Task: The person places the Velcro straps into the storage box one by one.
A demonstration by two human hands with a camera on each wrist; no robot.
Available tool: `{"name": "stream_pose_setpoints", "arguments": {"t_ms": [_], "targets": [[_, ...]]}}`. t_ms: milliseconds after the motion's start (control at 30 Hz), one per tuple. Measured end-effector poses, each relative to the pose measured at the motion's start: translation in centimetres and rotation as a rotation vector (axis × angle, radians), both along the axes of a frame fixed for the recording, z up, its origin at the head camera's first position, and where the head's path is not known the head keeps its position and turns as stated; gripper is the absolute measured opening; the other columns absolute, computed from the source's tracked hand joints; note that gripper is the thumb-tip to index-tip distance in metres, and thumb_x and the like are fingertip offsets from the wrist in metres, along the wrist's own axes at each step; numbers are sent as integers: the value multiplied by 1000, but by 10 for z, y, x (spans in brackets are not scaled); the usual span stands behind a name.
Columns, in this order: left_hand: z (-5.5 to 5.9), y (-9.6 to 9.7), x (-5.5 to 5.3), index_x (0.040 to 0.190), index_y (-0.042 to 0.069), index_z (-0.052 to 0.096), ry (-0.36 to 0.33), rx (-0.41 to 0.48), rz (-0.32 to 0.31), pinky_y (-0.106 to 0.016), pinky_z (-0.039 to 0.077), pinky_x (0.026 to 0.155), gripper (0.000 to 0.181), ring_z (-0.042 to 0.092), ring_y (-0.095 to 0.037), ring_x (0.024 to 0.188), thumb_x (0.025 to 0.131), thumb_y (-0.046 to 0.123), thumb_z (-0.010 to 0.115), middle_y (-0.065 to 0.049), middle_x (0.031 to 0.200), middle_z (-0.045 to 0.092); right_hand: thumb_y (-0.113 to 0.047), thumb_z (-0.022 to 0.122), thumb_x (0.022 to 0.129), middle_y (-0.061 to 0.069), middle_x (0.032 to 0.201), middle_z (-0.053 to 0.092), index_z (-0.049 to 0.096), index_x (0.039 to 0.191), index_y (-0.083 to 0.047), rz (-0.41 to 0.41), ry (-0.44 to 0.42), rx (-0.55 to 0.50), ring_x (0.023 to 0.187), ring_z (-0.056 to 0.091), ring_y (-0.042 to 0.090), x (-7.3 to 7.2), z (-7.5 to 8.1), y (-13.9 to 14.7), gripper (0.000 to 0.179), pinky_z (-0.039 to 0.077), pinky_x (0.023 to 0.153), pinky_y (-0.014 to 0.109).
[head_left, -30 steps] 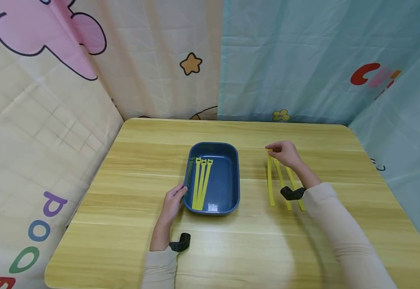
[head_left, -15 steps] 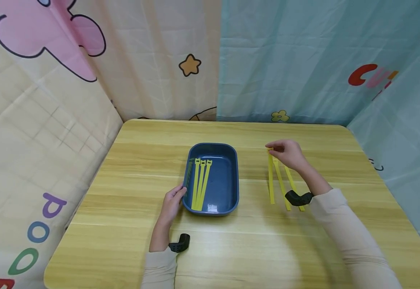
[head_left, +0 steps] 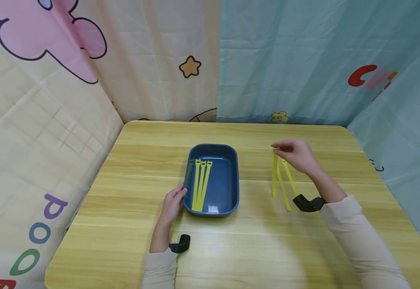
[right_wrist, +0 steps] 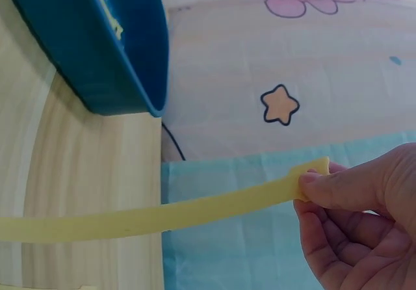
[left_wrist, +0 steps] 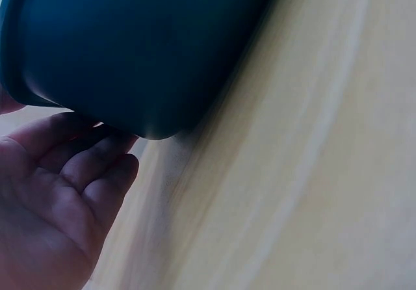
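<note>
A: What occupies the near side?

B: Pale sleeves (head_left: 160,267) extend over the wooden table (head_left: 231,249). Each arm carries a black wrist camera (head_left: 181,243)

A: State the condition of the left hand

B: The left hand (head_left: 172,202) is at the near left corner of the tray (head_left: 220,186). It grips the wall there: thumb at the rim, other fingers bent against the outside

A: And the contents of the tray?

B: Three yellow strips, the tray strips (head_left: 201,186), lie on the left part of the floor. Their slotted heads point far; their tails bunch together at the near end

A: What is to the right of the tray?

B: Two more, the table strips (head_left: 283,188), lie on the wood, well apart from the tray. The right-hand one is partly covered by the right arm

A: State the condition of the right hand

B: The right hand (head_left: 298,156) is above the far ends of these. Thumb and fingers pinch the held strip (head_left: 274,176) by its head, and the tail hangs down. Whether the tail touches the wood cannot be determined

A: What closes the far side?

B: A curtain (head_left: 152,60), beyond the far edge, printed with an orange star (head_left: 190,66) and, farther right, a yellow flower (head_left: 280,117)
</note>
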State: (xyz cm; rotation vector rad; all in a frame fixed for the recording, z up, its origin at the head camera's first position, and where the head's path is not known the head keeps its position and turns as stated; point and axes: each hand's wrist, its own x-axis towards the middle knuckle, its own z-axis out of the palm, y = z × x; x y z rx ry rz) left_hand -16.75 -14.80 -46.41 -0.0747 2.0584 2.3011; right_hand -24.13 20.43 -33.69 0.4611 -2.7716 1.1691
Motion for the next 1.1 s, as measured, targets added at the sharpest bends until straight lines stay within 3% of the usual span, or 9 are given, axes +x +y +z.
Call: {"name": "stream_pose_setpoints", "arguments": {"t_ms": [233,600,900,1100], "targets": [[-4,-1,-1,122,-8,37,17,-11,11,-32,29,93,41,33,-22,115,87,13,44,-17,125,38,-10,59,78,11,91,61,63,96,-6,2,24,-30,79,58,19,6,10,0,19,48,57,20],[-6,-1,-1,122,-7,37,20,-5,9,-30,28,93,43,32,-19,116,87,15,45,-15,126,38,-11,59,78,10,90,62,64,93,-7,4,26,-54,79,58,17,11,21,-7,17,48,56,22],[-5,-1,-1,123,-7,36,25,7,0,-30,26,94,43,29,-20,117,87,15,45,-14,128,35,-15,59,78,3,90,62,65,93,-11,62,111,-31,77,56,10,14,38,-21,17,46,59,18],[-6,-1,-1,121,-8,38,24,7,7,-30,27,94,43,31,-20,117,87,15,46,-15,127,36,-9,61,76,7,89,62,65,93,-7,114,173,-145,77,58,11,22,52,-42,17,47,63,19]]}}
